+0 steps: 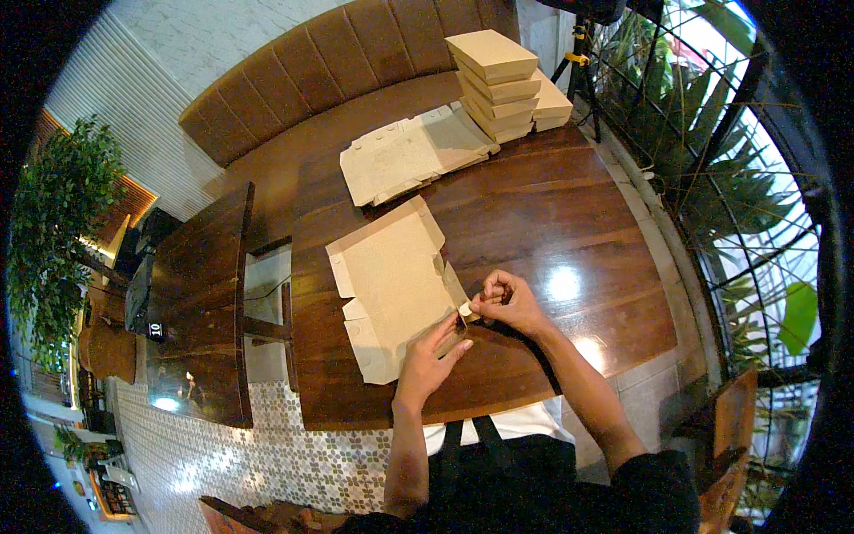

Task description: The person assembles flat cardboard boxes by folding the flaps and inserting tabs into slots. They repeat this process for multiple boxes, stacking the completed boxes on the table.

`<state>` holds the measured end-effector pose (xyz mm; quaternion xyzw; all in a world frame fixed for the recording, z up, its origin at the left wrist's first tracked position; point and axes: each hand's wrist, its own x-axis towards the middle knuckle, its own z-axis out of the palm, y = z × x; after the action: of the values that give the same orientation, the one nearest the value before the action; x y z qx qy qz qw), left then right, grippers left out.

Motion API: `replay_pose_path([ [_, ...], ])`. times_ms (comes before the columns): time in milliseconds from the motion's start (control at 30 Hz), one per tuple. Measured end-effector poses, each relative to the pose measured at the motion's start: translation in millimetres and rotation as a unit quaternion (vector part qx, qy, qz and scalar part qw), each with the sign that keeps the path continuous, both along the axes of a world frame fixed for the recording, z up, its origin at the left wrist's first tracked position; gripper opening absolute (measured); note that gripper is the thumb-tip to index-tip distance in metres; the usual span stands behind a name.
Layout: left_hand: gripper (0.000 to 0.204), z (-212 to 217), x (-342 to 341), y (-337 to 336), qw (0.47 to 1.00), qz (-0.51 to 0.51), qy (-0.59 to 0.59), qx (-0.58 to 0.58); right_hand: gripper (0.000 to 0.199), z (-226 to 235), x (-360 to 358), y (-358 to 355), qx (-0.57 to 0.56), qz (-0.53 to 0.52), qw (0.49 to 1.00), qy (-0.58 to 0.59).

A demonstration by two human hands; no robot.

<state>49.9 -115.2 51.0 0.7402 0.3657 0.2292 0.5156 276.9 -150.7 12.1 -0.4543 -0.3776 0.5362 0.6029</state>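
A brown cardboard box blank (387,276) lies mostly flat on the table in front of me, its side flaps spread and partly creased. My left hand (429,360) rests at its near right corner, fingers stretched out over the edge and thumb apart. At that same corner, my right hand (507,303) is closed, with thumb and forefinger pinching a small pale tab of the blank. The right-hand side flap stands partly raised beside the fingers. My left fingertips lie close to the pinched tab.
Behind the blank lies a pile of flat cardboard blanks (409,151). Folded boxes (494,58) are stacked at the far right of the wooden table (569,222). A brown padded bench (338,67) runs along the back. Another table (200,311) stands to the left, beyond a gap.
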Motion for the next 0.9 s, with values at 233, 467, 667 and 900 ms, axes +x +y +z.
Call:
replay_pose_path([
  [233, 0.029, -16.3, 16.7, 3.8, 0.990, 0.118, -0.040, -0.058, 0.031, -3.0, 3.7, 1.4, 0.009, 0.023, 1.000, -0.016],
  [467, 0.027, -11.6, 24.7, 3.0, 0.981, 0.145, -0.077, -0.104, 0.031, -4.4, 2.0, 0.1, 0.040, 0.003, 0.997, -0.069],
  [667, 0.032, -13.2, 25.3, 8.4, 0.979, 0.136, -0.089, -0.122, 0.030, -5.1, 2.2, -0.9, 0.049, 0.017, 0.997, -0.051],
  [900, 0.035, -8.2, 24.4, 9.2, 0.984, 0.106, -0.066, -0.124, 0.028, -2.9, 4.0, -1.9, -0.005, 0.046, 0.999, -0.019],
])
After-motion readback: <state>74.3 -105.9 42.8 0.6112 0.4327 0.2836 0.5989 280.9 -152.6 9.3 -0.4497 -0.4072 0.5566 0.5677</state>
